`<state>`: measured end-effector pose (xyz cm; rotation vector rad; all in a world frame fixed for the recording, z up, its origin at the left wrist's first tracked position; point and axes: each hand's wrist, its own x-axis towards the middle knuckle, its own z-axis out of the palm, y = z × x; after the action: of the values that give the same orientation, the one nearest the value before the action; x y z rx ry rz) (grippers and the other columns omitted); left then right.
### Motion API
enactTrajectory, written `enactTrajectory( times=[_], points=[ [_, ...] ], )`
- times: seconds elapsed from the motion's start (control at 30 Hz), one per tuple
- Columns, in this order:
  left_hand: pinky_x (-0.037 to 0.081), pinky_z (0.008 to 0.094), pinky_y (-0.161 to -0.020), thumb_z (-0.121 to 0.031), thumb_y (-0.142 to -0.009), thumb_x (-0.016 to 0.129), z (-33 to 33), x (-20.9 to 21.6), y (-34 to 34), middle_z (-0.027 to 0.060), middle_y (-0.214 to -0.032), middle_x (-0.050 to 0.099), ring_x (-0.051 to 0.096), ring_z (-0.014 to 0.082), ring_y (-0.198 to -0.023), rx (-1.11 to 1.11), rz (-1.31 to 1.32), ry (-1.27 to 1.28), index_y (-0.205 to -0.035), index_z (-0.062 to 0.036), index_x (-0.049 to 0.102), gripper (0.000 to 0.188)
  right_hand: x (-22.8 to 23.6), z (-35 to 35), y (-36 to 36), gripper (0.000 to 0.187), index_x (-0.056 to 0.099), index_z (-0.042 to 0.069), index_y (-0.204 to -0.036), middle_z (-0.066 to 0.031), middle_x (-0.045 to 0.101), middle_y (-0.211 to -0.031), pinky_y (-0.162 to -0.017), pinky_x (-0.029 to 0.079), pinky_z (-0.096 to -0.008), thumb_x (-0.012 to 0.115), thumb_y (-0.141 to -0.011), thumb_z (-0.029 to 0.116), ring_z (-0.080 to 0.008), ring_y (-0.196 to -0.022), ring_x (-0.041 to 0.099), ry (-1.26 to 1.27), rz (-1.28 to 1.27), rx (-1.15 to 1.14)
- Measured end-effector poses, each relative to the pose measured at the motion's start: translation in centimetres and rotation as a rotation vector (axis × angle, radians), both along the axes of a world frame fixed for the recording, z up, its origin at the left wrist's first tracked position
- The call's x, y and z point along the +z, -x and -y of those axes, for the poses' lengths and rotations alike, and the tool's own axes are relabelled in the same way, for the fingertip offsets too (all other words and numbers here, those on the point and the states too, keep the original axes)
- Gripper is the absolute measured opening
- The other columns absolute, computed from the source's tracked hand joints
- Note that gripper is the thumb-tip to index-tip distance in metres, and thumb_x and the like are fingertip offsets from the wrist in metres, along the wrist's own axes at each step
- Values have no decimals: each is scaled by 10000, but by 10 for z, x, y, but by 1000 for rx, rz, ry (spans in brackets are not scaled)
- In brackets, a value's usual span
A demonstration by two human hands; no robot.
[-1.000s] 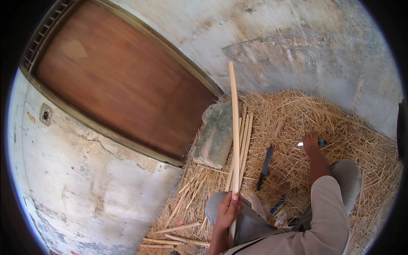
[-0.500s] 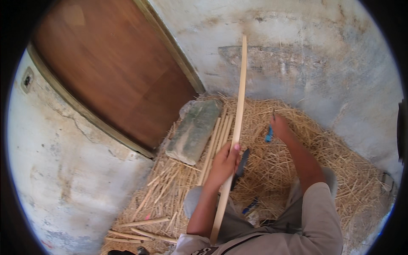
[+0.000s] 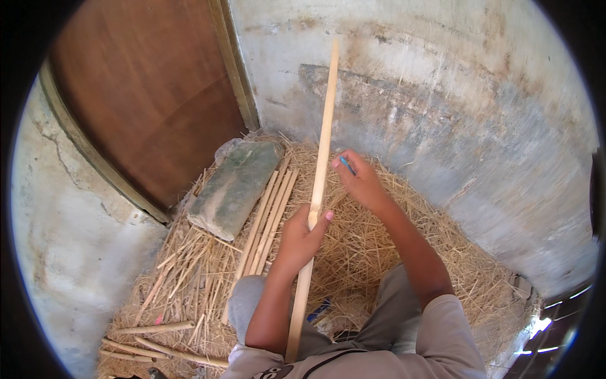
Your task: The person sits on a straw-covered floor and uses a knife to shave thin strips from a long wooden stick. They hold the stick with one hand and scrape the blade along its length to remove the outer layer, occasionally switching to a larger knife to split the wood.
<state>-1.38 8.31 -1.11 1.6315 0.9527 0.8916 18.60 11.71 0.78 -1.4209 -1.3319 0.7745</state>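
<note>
A long pale bamboo strip stands up in front of me, its lower end against my shirt and its far end before the wall. My left hand is closed round it at a knot near the middle, thumb along the right edge. My right hand is just right of the strip, above the hold of my left. Its fingers are pinched on a thin blue object, mostly hidden, whose kind I cannot make out.
A greenish stone block lies by the brown door. Several cut strips lie beside it. Straw-like shavings cover the floor up to the stained wall. A blue item lies between my legs.
My right hand has come in from the right to beside the strip, bringing the blue object. The view has turned somewhat. The dark blade near my left hand no longer shows.
</note>
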Motion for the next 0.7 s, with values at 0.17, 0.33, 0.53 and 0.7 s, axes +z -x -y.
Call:
enactTrajectory(
  times=[0.17,0.33,0.53,0.7],
  points=[
    [342,222,-425,-317,-1014,612,-3,-4,4,-51,-590,499,438,35,-463,18,86,-70,-1032,-41,594,277,-19,-9,-8,338,487,41,-1016,-35,489,-738,-642,407,-351,479,-1047,378,-143,-683,475,40,-23,40],
    [358,239,-459,-332,-1018,602,-8,-4,10,-42,-612,507,443,42,-504,40,129,37,-985,-41,589,294,-5,4,23,298,502,40,-1050,-31,485,-757,-637,405,-338,501,-1053,338,-128,-671,468,-163,72,95],
    [406,256,-518,-275,-1015,610,-6,-2,9,-17,-679,552,487,57,-576,42,160,8,-1010,-29,601,246,-3,7,30,287,509,29,-1106,-40,523,-826,-643,425,-322,490,-1064,312,-120,-705,508,-372,194,74],
    [438,293,-538,-178,-963,649,-9,-5,6,30,-692,580,532,88,-601,92,171,-136,-1033,-12,600,187,-5,6,12,303,504,21,-1123,-40,539,-819,-624,441,-320,463,-1073,317,-133,-646,489,-385,342,13]
  ],
)
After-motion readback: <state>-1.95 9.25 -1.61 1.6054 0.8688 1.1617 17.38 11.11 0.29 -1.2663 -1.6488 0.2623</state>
